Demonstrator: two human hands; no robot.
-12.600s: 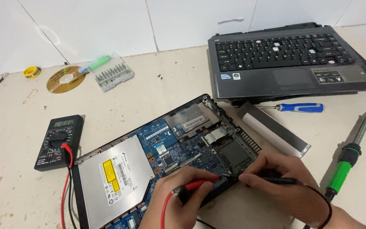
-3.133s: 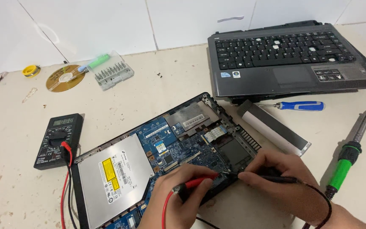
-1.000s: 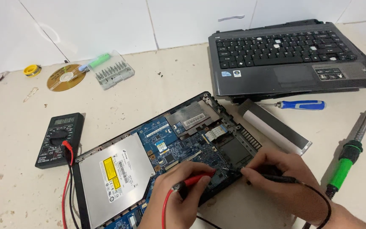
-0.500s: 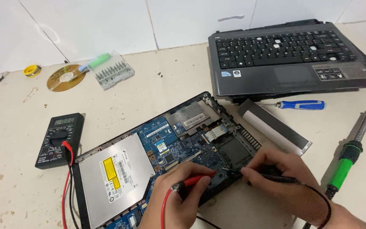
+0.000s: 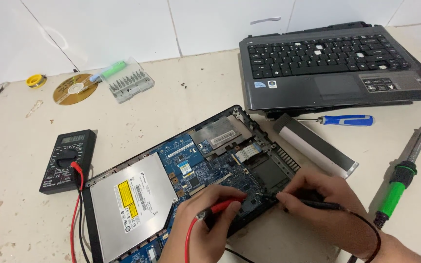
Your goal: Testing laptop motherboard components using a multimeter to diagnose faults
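Note:
An opened laptop base (image 5: 249, 127) lies tilted on the worktop, its blue circuit board (image 5: 205, 170) and silver optical drive (image 5: 132, 204) exposed. My left hand (image 5: 205, 226) grips a red test probe (image 5: 222, 206) with its tip on the board's near edge. My right hand (image 5: 325, 204) holds a black test probe (image 5: 313, 203), its tip touching the board close to the red one. Red and black leads (image 5: 76, 209) run from a black multimeter (image 5: 68, 159) at the left.
A laptop keyboard cover (image 5: 332, 68) rests at the back right. A blue-handled screwdriver (image 5: 344, 120), a long battery (image 5: 315, 144) and a green-handled soldering iron (image 5: 403, 180) lie to the right. A disc (image 5: 74, 88), a bit set (image 5: 130, 81) and a solder reel (image 5: 36, 80) sit at the back left.
Both hands stay on the probes at the board's near edge. The view has shifted only slightly; the probe tips sit at almost the same spot.

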